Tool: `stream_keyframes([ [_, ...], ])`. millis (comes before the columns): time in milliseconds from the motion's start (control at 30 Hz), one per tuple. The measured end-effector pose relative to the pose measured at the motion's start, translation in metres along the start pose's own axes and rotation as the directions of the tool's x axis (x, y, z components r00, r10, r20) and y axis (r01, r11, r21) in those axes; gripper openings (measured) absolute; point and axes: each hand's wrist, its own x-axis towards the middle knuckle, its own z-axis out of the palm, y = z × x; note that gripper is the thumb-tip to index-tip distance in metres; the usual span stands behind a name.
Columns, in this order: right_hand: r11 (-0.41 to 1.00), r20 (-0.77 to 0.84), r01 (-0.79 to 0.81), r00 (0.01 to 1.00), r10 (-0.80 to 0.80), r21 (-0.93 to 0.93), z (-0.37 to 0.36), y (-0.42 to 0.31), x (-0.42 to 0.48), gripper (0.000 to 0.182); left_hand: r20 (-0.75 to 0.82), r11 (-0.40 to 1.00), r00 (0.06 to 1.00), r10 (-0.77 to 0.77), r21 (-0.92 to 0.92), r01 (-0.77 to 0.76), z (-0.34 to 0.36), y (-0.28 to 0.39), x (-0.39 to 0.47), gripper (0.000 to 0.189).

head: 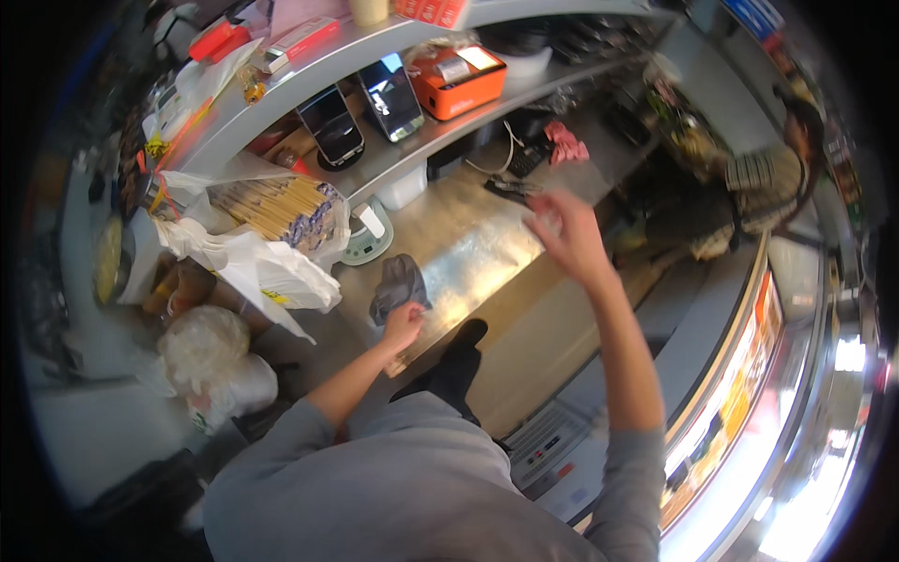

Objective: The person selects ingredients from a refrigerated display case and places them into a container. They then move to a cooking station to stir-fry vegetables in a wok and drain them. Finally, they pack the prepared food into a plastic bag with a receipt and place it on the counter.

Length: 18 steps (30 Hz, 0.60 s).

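My left hand is at the near edge of a dark grey cloth or bag, its fingers curled; whether they pinch it I cannot tell. The grey item lies crumpled on the metal counter. My right hand is raised over the counter's right part, slightly blurred, with thumb and fingers bent towards each other; something small and clear may be between them. Past its fingertips lies a dark object, too blurred to name. A pale green digital scale with a white piece on it stands behind the grey item.
Wooden sticks in a plastic bag and white bags crowd the left. Two touchscreen devices and an orange printer stand on the shelf. Pink cloth lies at the back. Another person is at the right; a lit display case stands nearer.
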Motion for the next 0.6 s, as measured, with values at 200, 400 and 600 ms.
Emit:
stream_keyframes([
  [200,0.883,0.269,0.455,0.87,-0.413,-0.116,0.056,0.053,0.278,0.048,-0.237,0.951,0.959,-0.157,-0.299,0.082,0.02,0.008,0.023,0.017],
  [400,0.982,0.872,0.183,0.488,-0.047,-0.049,0.075,0.098,0.365,0.042,-0.246,0.831,0.958,-0.149,-0.557,-0.014,0.046,0.114,0.071,0.02],
  [600,0.867,0.703,0.498,0.625,-0.338,-0.026,0.047,0.045,0.315,0.021,-0.362,0.896,0.932,0.024,-0.406,-0.181,0.015,0.19,0.124,0.02],
])
